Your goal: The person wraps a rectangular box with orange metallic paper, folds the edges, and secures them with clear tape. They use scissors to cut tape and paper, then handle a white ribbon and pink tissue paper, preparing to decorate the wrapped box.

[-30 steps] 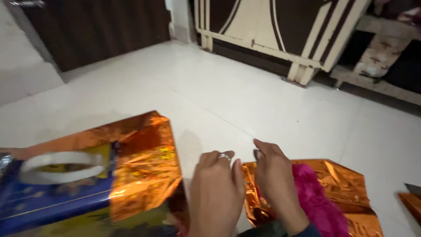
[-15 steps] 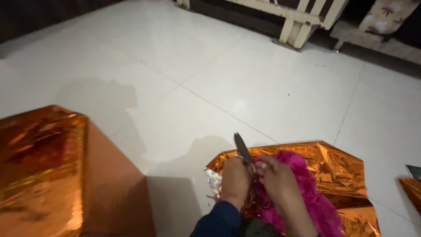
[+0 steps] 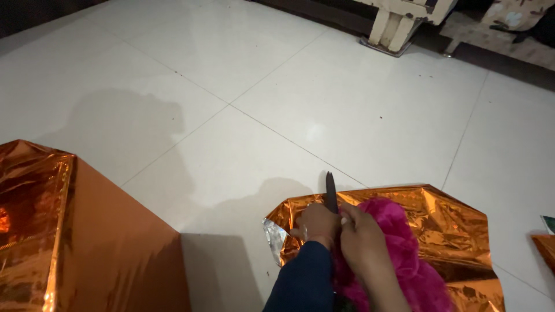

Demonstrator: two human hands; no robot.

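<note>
My left hand (image 3: 315, 222), in a dark blue sleeve, and my right hand (image 3: 361, 238) are pressed together over a sheet of shiny orange foil paper (image 3: 448, 222) lying on the floor. A pair of scissors (image 3: 330, 193) sticks up from between them, its dark closed blades pointing away from me. Both hands are closed around its lower part and the handles are hidden. A fluffy bright pink thing (image 3: 399, 260) lies on the foil, right under my right hand and wrist.
A large box wrapped in the same orange foil (image 3: 69, 237) stands at the lower left. White floor tiles (image 3: 289, 86) stretch ahead. A cream furniture leg (image 3: 399, 26) is at the top, and another foil scrap (image 3: 546, 242) at the right edge.
The view tilted down and right, so the blue packet and the tape roll left the picture. The scissors came up between my hands and the blades now point straight away.
</note>
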